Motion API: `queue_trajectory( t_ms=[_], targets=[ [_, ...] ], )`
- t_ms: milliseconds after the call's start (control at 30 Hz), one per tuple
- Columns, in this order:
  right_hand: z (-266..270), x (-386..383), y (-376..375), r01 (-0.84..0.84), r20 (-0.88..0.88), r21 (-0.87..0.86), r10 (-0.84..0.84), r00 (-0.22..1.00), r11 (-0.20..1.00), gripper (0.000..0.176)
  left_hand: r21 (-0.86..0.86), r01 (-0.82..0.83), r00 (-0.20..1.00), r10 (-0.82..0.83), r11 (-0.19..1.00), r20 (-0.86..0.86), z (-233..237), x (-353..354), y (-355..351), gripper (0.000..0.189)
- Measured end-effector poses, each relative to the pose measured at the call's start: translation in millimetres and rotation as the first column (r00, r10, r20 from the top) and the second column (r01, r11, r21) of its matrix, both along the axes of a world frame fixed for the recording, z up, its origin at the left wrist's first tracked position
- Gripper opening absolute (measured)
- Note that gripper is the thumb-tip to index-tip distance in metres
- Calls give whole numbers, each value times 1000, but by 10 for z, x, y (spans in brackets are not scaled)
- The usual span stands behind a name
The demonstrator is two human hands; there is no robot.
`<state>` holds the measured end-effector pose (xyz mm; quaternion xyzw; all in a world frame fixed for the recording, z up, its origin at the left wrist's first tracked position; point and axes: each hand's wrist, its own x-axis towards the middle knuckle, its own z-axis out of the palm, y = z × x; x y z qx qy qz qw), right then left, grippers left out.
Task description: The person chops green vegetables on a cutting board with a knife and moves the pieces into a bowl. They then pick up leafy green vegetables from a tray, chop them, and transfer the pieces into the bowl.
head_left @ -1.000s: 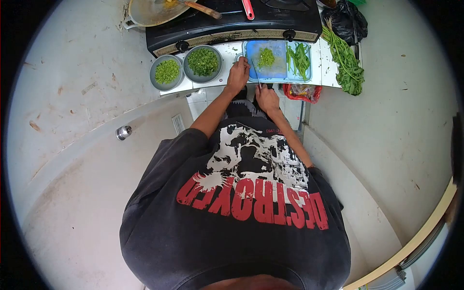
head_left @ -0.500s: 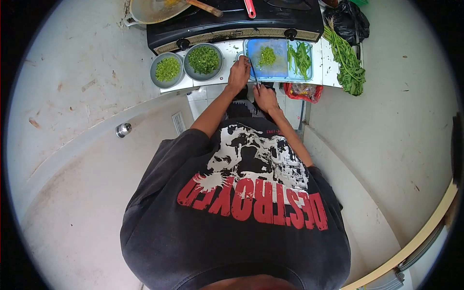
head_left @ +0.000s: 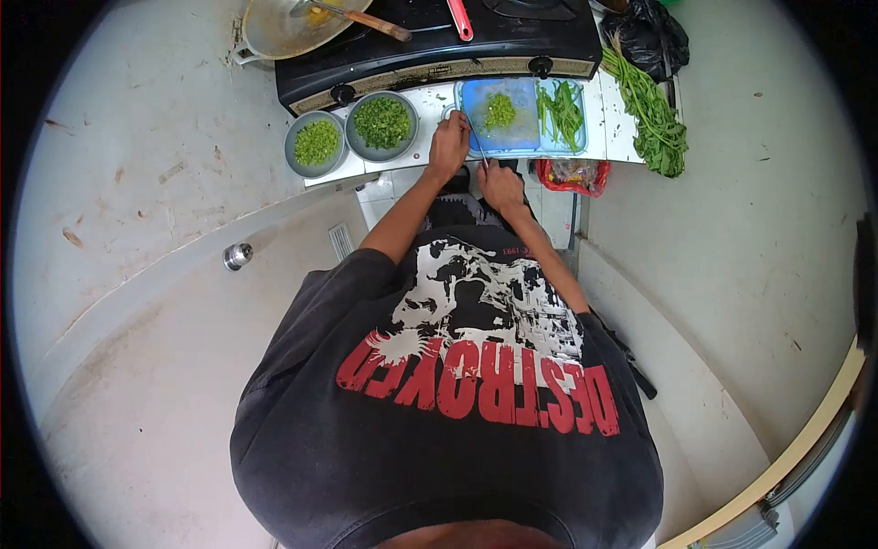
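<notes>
My right hand (head_left: 501, 186) is closed around the handle of a knife (head_left: 477, 140), whose thin blade points up and to the left along the cutting board's near left edge. Beside the blade's tip is my left hand (head_left: 449, 145), its fingers bent together. Whether they pinch the blade or a small piece is hidden. A small heap of chopped green stems (head_left: 499, 111) lies on the blue cutting board (head_left: 526, 137). Uncut green leaves (head_left: 564, 114) lie to its right in the light blue tray (head_left: 583, 139) under the board.
Left of my hands stand a bowl of chopped dark greens (head_left: 382, 123) and a bowl of lighter pieces (head_left: 316, 143). Behind is a black gas stove (head_left: 393, 80) with a wok (head_left: 265, 37). A leafy bunch (head_left: 654, 128) and a black plastic bag (head_left: 654, 41) lie right; a red basket (head_left: 599, 180) sits below.
The view has shifted slightly, showing more of the wok and its spatula. Both hands and the knife keep nearly the same position at the board's left edge.
</notes>
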<state>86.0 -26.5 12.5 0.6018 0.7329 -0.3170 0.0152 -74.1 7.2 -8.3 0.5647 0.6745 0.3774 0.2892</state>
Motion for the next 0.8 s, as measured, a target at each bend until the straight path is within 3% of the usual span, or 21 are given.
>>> queue_trajectory(
  t_ms=[133,333,433,633,800],
  targets=[
    [41,95,-6,51,-5,-15,-51,999,999,42,23,19,997,-17,1000,-79,47,21,75,21],
    [50,208,-30,44,-26,-19,-45,999,999,44,35,28,999,-29,999,44,20,22,88,19],
    [37,202,-67,17,-33,-28,-18,999,999,45,-39,-48,989,52,998,138,72,-12,17,19],
    [-14,201,22,-72,-4,-37,72,997,997,44,5,-126,978,123,992,169,120,-137,-116,15],
    [-73,386,376,-123,16,23,123,992,992,46,-70,-77,981,89,995,171,235,-228,-164,15]
  ],
)
